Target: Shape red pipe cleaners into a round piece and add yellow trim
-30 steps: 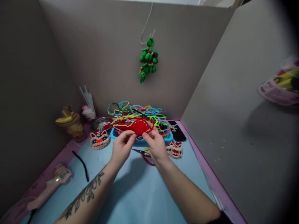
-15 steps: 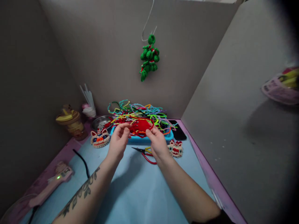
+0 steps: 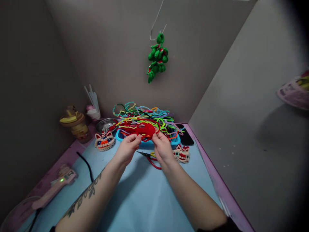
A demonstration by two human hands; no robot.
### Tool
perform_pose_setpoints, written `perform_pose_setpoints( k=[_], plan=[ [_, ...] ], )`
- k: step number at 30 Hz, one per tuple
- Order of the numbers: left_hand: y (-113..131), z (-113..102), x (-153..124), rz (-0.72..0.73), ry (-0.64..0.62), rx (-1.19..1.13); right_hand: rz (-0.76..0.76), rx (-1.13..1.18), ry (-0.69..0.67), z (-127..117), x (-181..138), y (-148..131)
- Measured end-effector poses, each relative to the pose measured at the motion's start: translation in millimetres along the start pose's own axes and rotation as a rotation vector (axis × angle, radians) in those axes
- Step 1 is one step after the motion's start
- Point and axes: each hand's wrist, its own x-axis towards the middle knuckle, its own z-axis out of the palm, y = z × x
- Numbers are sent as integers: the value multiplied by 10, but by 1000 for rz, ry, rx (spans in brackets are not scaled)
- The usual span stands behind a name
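Note:
Between my two hands, in front of the cord pile, is a red cord piece [image 3: 149,129] with a solid middle and loose loops around it. My left hand [image 3: 129,146] pinches its lower left side, thumb against fingertips. On the right edge, my right hand [image 3: 163,146] grips it between thumb and curled fingers. Under the hands, scissors [image 3: 151,157] with red and yellow handles lie on the blue mat [image 3: 140,196], blades apart, partly covered by my right hand. Knotted lion-head pieces flank the hands: one on the left [image 3: 104,141], another on the right [image 3: 182,154].
A blue tray [image 3: 145,146] heaped with colourful cords [image 3: 149,112] stands behind. Around it are a metal bowl [image 3: 106,124], a cup [image 3: 78,129] and a phone [image 3: 185,137]. A pink glue gun [image 3: 56,190] lies front left. A green knotted ornament [image 3: 158,58] hangs above.
My left hand has moved slightly right and down, closing into a tighter pinch nearer the red piece's middle. My right hand keeps its hold. The view has shifted a little.

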Motion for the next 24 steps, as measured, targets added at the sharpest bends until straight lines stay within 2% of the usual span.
perform_pose_setpoints(
  k=[5, 10, 14, 17, 20, 21, 24],
  plan=[
    [26, -99, 66, 14, -116, -172, -122, -181, -64, -80, 33, -25],
    [40, -182, 121, 40, -68, -266, -166, -313, -160, -108, 18, -116],
    [30, -205, 145, -28, -63, -245, -197, -377, -127, -136, 31, -108],
    [-7, -180, 158, -3, 86, -166, -192, -427, -48, -177, 70, -48],
    [-48, -123, 148, 126, 246, -30, -184, -492, 62, -204, 97, 3],
    [-57, -99, 134, 164, 253, 4, -189, -511, 81, -204, 95, 10],
    [-51, -15, 65, 219, 162, 30, -218, -554, 74, -170, 53, -6]
  ],
)
